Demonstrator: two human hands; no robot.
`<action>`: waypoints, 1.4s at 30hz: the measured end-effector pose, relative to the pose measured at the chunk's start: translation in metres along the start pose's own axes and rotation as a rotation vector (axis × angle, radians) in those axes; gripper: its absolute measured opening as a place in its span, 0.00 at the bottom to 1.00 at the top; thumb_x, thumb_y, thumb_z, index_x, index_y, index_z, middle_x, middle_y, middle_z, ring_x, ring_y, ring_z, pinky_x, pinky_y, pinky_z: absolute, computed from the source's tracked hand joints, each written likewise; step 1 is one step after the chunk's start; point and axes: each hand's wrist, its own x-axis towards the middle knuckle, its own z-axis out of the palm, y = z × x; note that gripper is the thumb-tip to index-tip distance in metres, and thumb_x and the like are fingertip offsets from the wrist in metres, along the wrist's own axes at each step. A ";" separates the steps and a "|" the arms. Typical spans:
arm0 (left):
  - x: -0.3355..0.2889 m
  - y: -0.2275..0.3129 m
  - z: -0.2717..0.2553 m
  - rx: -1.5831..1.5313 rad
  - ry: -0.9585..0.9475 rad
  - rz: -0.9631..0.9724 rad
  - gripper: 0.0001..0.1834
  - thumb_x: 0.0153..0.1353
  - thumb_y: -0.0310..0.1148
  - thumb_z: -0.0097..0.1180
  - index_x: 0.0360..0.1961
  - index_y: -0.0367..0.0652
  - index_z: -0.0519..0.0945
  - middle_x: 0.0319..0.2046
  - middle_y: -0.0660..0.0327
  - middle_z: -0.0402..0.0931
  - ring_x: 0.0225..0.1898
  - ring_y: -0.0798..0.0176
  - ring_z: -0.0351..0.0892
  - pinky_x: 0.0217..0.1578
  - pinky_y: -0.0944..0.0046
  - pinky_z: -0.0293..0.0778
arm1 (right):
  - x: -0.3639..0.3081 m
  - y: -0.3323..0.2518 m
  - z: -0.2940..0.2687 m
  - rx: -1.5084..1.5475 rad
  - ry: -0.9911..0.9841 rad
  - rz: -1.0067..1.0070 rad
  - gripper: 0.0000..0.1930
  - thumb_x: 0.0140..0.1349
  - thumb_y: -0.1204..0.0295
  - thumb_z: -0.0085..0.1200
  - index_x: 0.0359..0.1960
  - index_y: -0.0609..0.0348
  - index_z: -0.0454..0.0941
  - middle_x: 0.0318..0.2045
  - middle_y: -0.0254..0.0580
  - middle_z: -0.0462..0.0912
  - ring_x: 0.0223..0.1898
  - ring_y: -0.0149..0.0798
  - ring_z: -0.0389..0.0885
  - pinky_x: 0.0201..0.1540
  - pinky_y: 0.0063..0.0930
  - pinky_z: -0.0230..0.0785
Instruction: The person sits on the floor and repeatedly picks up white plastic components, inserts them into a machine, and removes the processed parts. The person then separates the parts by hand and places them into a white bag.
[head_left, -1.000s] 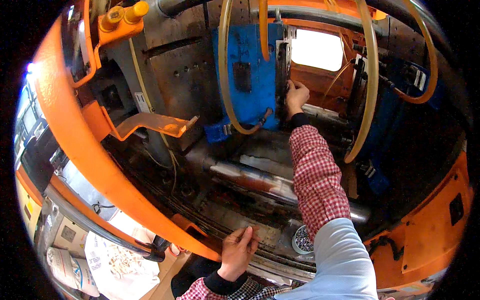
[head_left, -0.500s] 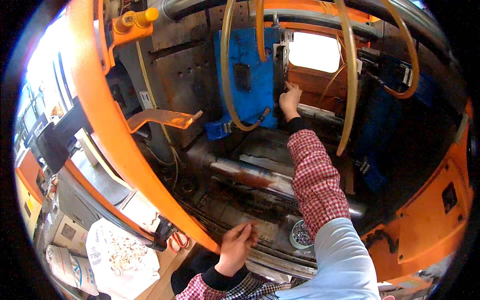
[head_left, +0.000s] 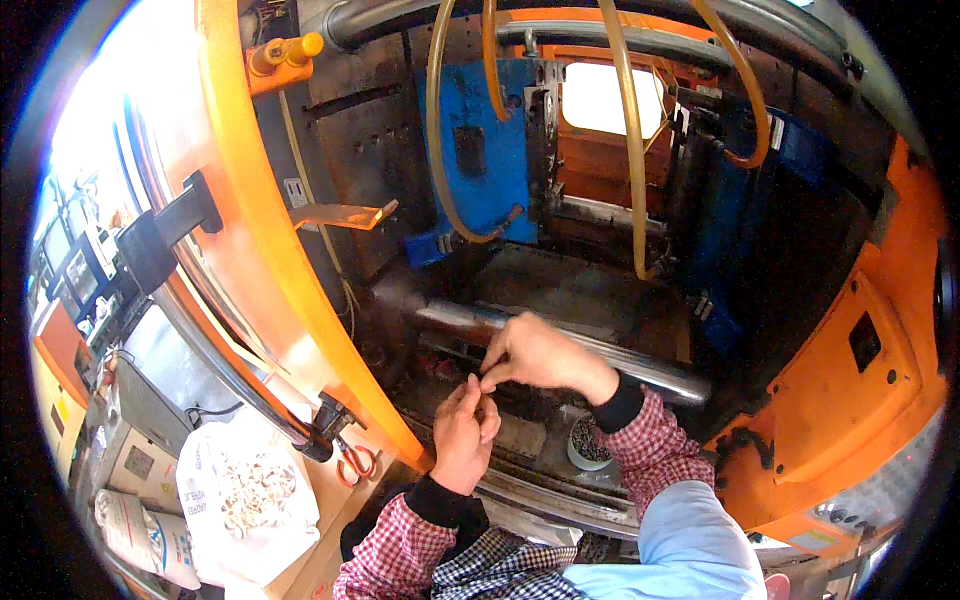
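My left hand (head_left: 462, 440) and my right hand (head_left: 545, 355) meet at the fingertips, low in front of the opened machine. Both are closed in a pinch; whatever lies between the fingers is too small to make out. Behind them runs a shiny steel bar (head_left: 650, 372). Close to my right sleeve stands a pale green bowl (head_left: 590, 464) holding many small dark metallic pieces. Farther back, a blue mold half (head_left: 495, 150) is fixed on the left side, with another blue block (head_left: 740, 215) facing it in shadow on the right.
Several hoses, one of them tan (head_left: 630, 130), hang across the opening. An orange door frame (head_left: 270, 260) rises at left, with a bent orange bracket (head_left: 345, 216) beyond it. Lower left are red-handled scissors (head_left: 357, 465) and a white bag (head_left: 205, 520) with small pale pieces.
My right hand has come back from the blue mold half, down to my left hand. The fingertips now meet. My left hand has risen slightly, and the view has shifted.
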 end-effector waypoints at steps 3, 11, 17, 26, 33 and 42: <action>0.003 -0.002 -0.001 -0.020 0.007 -0.021 0.14 0.68 0.38 0.42 0.33 0.38 0.72 0.13 0.66 0.61 0.12 0.73 0.55 0.15 0.73 0.51 | -0.006 -0.003 0.010 0.023 0.020 0.014 0.09 0.47 0.70 0.63 0.27 0.62 0.83 0.25 0.49 0.81 0.28 0.49 0.80 0.33 0.33 0.71; 0.003 -0.005 -0.019 0.109 0.114 -0.005 0.20 0.68 0.42 0.42 0.41 0.32 0.73 0.14 0.69 0.59 0.14 0.75 0.55 0.16 0.75 0.51 | 0.057 0.072 -0.029 -0.120 0.954 0.001 0.05 0.51 0.75 0.56 0.28 0.63 0.82 0.26 0.50 0.81 0.30 0.46 0.81 0.33 0.32 0.72; -0.013 -0.020 -0.026 0.144 0.026 -0.149 0.17 0.69 0.33 0.38 0.51 0.34 0.71 0.25 0.66 0.66 0.24 0.73 0.63 0.26 0.75 0.60 | 0.143 0.208 -0.128 -0.297 1.446 0.407 0.11 0.57 0.67 0.54 0.33 0.63 0.82 0.33 0.53 0.81 0.37 0.52 0.79 0.41 0.39 0.70; -0.021 -0.016 -0.027 0.172 0.042 -0.220 0.17 0.69 0.31 0.38 0.53 0.33 0.69 0.25 0.66 0.67 0.23 0.73 0.63 0.25 0.75 0.59 | 0.180 0.243 -0.136 -0.341 1.407 0.488 0.14 0.58 0.62 0.53 0.36 0.60 0.82 0.35 0.51 0.81 0.38 0.52 0.78 0.42 0.40 0.70; -0.018 -0.018 -0.030 0.225 0.030 -0.211 0.17 0.69 0.31 0.38 0.53 0.33 0.69 0.25 0.66 0.67 0.23 0.73 0.63 0.24 0.75 0.59 | 0.178 0.238 -0.141 -0.407 1.376 0.404 0.12 0.57 0.65 0.53 0.36 0.60 0.82 0.35 0.49 0.80 0.40 0.51 0.76 0.44 0.41 0.68; -0.020 -0.019 -0.038 0.234 -0.005 -0.160 0.17 0.69 0.32 0.38 0.53 0.32 0.68 0.26 0.65 0.67 0.23 0.73 0.63 0.24 0.75 0.59 | 0.178 0.230 -0.136 -0.444 1.249 0.427 0.12 0.58 0.69 0.50 0.38 0.61 0.80 0.37 0.49 0.80 0.42 0.51 0.75 0.45 0.41 0.68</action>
